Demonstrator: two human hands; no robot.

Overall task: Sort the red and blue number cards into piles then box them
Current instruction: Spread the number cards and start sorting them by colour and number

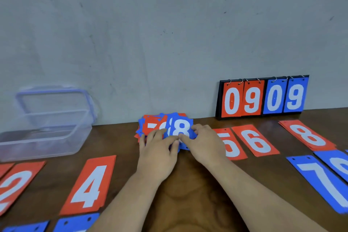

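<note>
A mixed heap of red and blue number cards (152, 124) lies at the table's far middle, by the wall. A blue 8 card (181, 127) sits on top of it. My left hand (157, 151) rests on the heap's near left side, fingers spread on the cards. My right hand (204, 142) pinches the blue 8 card at its near right edge. Sorted cards lie around: red 2 (14, 186), red 4 (90, 184), red 5 (232, 146), red 6 (255, 140), a red 8 pile (307, 134), blue 7 (323, 182).
A clear plastic box (40, 137) stands open at the far left, its lid (54, 102) leaning on the wall. A flip scoreboard (263, 98) showing 09 09 stands at the back right. More blue cards (75, 222) lie along the near left edge.
</note>
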